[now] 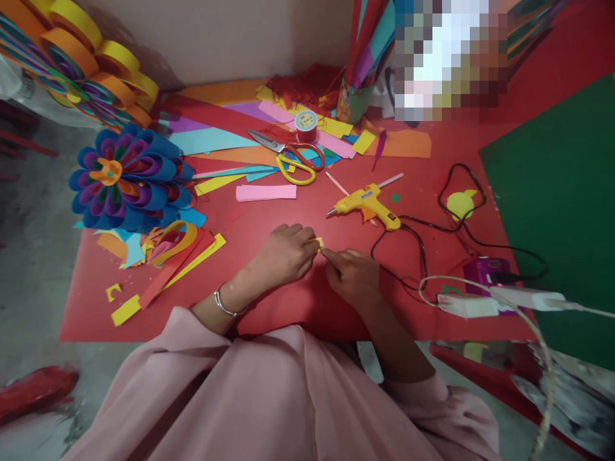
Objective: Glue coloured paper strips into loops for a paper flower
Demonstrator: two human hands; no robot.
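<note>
Between my hands, over the front middle of the red table, is a small piece of yellow paper [318,244]. My left hand [291,251] is closed on it, and most of the piece is hidden behind the fingers. My right hand [354,275] meets its near edge with the index finger, the other fingers curled in; the pinch looks closed on the paper. Beyond my hands lie a yellow glue gun [368,203], its nozzle pointing left, and a stack of pink paper strips [266,193]. Scissors [293,157] with red and yellow handles rest farther back.
A blue and purple paper flower [129,176] stands at the left, with red and yellow strips [177,269] before it. A thread spool [306,127] sits among coloured paper at the back. Black cord [423,250] and a white power adapter [468,306] occupy the right.
</note>
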